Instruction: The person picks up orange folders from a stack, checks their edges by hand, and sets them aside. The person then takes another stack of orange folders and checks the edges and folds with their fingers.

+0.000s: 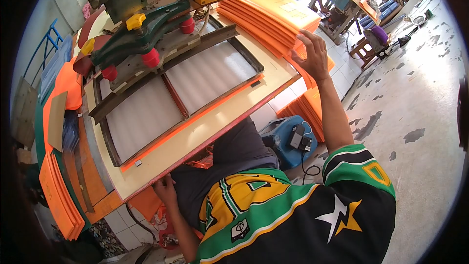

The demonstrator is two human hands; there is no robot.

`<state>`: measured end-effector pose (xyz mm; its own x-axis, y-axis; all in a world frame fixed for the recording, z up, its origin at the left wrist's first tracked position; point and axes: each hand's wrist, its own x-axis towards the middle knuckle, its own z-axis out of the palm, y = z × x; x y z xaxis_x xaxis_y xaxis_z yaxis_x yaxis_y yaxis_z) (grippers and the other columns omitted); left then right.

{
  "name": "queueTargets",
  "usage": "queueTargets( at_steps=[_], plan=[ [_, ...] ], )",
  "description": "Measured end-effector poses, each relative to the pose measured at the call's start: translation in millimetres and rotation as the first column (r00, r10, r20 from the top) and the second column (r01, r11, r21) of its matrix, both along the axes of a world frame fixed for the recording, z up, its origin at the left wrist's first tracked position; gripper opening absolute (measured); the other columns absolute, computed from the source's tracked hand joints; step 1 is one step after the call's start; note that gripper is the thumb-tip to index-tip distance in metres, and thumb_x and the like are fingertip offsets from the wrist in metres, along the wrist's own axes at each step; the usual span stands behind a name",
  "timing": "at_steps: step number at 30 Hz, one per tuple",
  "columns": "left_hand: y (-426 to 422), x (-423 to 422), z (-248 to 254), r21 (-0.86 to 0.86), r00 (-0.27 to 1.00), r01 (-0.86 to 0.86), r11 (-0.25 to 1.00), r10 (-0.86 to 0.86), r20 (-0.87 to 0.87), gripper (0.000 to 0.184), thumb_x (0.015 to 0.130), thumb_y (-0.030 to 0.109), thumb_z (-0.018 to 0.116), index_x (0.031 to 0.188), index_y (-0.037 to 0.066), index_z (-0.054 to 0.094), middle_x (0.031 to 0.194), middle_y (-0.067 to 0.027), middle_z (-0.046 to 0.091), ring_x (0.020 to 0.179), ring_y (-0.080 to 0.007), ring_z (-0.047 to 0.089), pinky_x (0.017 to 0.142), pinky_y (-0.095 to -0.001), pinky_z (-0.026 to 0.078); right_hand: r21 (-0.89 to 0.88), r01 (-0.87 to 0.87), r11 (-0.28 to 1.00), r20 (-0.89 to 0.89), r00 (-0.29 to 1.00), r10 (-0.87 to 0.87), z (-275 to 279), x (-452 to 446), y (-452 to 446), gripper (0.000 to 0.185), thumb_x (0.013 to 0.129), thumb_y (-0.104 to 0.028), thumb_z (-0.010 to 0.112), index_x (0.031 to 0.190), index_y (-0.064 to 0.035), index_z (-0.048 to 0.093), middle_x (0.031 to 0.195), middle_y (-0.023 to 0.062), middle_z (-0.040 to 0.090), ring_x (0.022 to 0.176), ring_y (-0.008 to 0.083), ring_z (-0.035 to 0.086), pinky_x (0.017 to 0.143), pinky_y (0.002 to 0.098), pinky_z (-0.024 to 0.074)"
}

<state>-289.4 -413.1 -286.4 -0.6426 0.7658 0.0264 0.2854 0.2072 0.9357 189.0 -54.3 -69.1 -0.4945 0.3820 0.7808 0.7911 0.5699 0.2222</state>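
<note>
The cream-faced worktop point(220, 117) is the broadest thing here, running from 7 o'clock to 12 with its red edge toward the person's lap, probably so that everything on it lies within arm's reach. At 11 o'clock a machine point(139, 40) with green arms stands over it. Beneath the machine and out toward 9 o'clock lies a metal frame point(174, 97), flat and split by a crossbar, with white padding point(141, 112) filling both openings; the padding seems meant to cushion. An orange sheet point(146, 151) shows as a strip under the frame's near edge.

The stack of orange pieces point(271, 17) sits at 1 o'clock, apparently kept beside the frame for easy reach. A lower orange pile point(310, 112) is at 3 o'clock, and next to it, at 4, a blue plastic stool point(288, 155).

The right hand point(312, 54), toward 2 o'clock, is at the stack's near corner, fingers bent and thumb spread from them; whether it pinches a piece cannot be told. The left hand point(166, 190), at 7 o'clock, is by the worktop's red edge, perhaps as a steadying point; its fingers are partly hidden, so its grip is unclear.

Smallest, a grey block point(138, 163) lies beside the frame's near corner at 8 o'clock.
</note>
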Motion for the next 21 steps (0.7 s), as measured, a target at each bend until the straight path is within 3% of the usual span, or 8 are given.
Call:
queueTargets(
  at_steps=[5,8,10,12,15,16,18,21],
  plan=[
    [1,-1,-1,0.011,1.000,0.026,1.000,-0.026,-0.015,0.017,0.097,0.013,0.061,0.103,-0.003,0.067,0.070,-0.0021,0.058,0.059,-0.0079,0.051,0.056,-0.0250,0.042,0.005,0.042,0.999,-0.069,0.997,-0.041,-5,8,-4,0.059,0.074,-0.018,0.081,0.125,-0.0143,0.053,0.130,0.0047,0.055,0.112,0.0260,0.055,0.094,0.0391,0.0441],
    [1,-1,-1,0.017,0.999,0.030,0.999,-0.030,-0.014,0.018,0.097,0.013,0.061,0.102,-0.003,0.066,0.069,-0.0023,0.058,0.058,-0.0082,0.051,0.056,-0.0251,0.042,-0.041,0.112,0.993,-0.136,0.984,-0.117,-11,12,-5,0.065,0.074,-0.019,0.081,0.130,-0.0121,0.049,0.134,0.0091,0.051,0.111,0.0273,0.055,0.091,0.0395,0.0470],
    [1,-1,2,-0.018,0.999,0.039,0.999,-0.039,-0.010,0.019,0.097,0.014,0.062,0.102,-0.004,0.066,0.069,-0.0028,0.058,0.058,-0.0085,0.051,0.057,-0.0254,0.042,-0.300,-0.016,0.954,-0.416,0.902,-0.116,-15,8,-9,0.073,0.076,-0.022,0.083,0.137,-0.0113,0.044,0.134,0.0108,0.047,0.109,0.0244,0.057,0.090,0.0371,0.0488],
    [3,-1,3,-0.028,0.999,0.036,0.999,-0.036,-0.014,0.019,0.097,0.015,0.062,0.101,-0.003,0.066,0.069,-0.0031,0.057,0.058,-0.0088,0.051,0.057,-0.0257,0.041,-0.398,-0.034,0.917,-0.429,0.890,-0.154,-17,9,-11,0.084,0.079,-0.026,0.083,0.145,-0.0090,0.034,0.132,0.0129,0.045,0.105,0.0211,0.056,0.087,0.0349,0.0511],
    [5,1,3,-0.031,1.000,0.013,0.999,-0.014,-0.018,0.019,0.097,0.016,0.063,0.099,-0.003,0.067,0.067,-0.0035,0.057,0.058,-0.0092,0.052,0.057,-0.0263,0.041,-0.516,-0.403,0.756,-0.779,0.588,-0.218,-12,1,-9,0.094,0.084,-0.038,0.079,0.147,-0.0024,0.019,0.120,0.0187,0.047,0.100,0.0245,0.057,0.085,0.0382,0.0549],
    [5,2,3,-0.024,1.000,-0.003,1.000,0.003,-0.017,0.019,0.097,0.016,0.063,0.099,-0.003,0.067,0.066,-0.0037,0.057,0.058,-0.0094,0.052,0.057,-0.0267,0.042,-0.514,-0.402,0.758,-0.781,0.585,-0.220,-8,2,-6,0.094,0.084,-0.038,0.079,0.147,-0.0024,0.019,0.120,0.0187,0.047,0.100,0.0245,0.057,0.085,0.0382,0.0549],
    [5,1,4,-0.039,1.000,0.000,0.999,-0.001,-0.031,0.019,0.096,0.016,0.063,0.099,-0.003,0.067,0.066,-0.0037,0.057,0.058,-0.0095,0.052,0.057,-0.0270,0.042,-0.396,-0.733,0.553,-0.835,0.036,-0.549,5,4,-1,0.092,0.084,-0.045,0.077,0.144,-0.0010,0.022,0.114,0.0196,0.048,0.101,0.0280,0.058,0.087,0.0407,0.0554],
    [6,1,6,-0.052,0.999,0.007,0.999,-0.010,-0.052,0.019,0.096,0.016,0.064,0.099,-0.003,0.067,0.064,-0.0037,0.057,0.057,-0.0095,0.052,0.058,-0.0275,0.042,-0.433,-0.784,0.444,-0.772,0.068,-0.633,5,13,17,0.097,0.081,-0.051,0.078,0.141,0.0005,0.023,0.117,0.0225,0.045,0.102,0.0330,0.058,0.090,0.0449,0.0554]
  ],
)
